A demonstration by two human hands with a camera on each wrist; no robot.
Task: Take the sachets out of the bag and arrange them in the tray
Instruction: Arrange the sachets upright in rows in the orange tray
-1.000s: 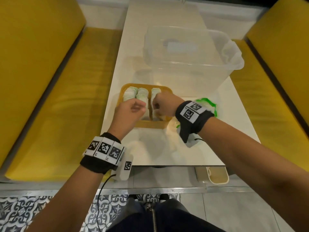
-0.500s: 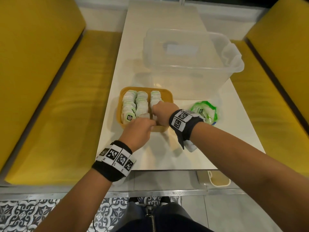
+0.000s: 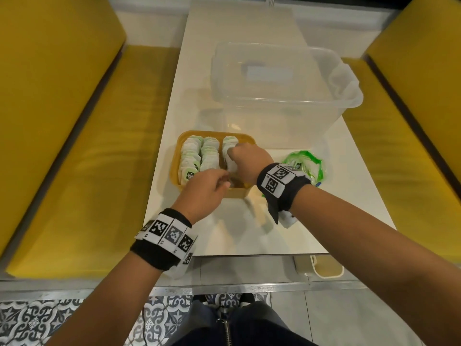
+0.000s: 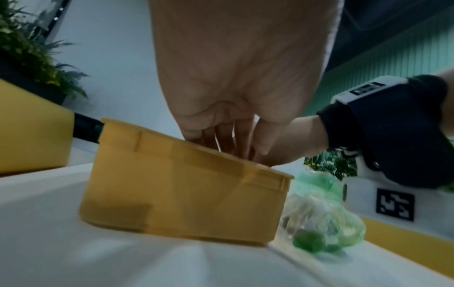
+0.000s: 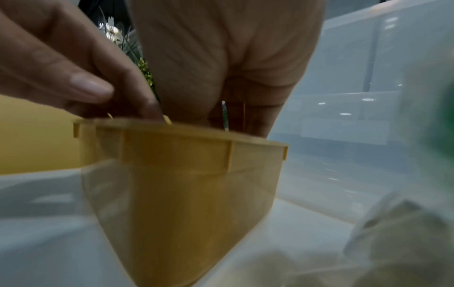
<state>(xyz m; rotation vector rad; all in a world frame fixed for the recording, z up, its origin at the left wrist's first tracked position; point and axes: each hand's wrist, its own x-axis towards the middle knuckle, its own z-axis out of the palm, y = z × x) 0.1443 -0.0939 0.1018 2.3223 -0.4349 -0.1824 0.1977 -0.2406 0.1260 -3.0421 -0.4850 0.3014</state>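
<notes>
I look down from the head view at a white table (image 3: 349, 196) running up the middle of the frame, yellow benches (image 3: 74, 146) at left and right. Just left of centre sits a yellow tray (image 3: 174, 168) with rows of white-and-green sachets (image 3: 190, 158) standing on edge. My right hand (image 3: 249, 158) reaches into the tray's right-hand row, fingers curled around several sachets there. My left hand (image 3: 207, 191) is at the tray's near edge, fingers curled down into it; I cannot tell whether it holds anything, since the left wrist view shows only fingertips (image 4: 260, 149) dipping behind the tray wall. Right of the tray, touching my right wrist band, lies the clear bag (image 3: 305, 166) with green print, crumpled. A large clear plastic tub (image 3: 274, 96) stands above the tray, toward the upper right.
</notes>
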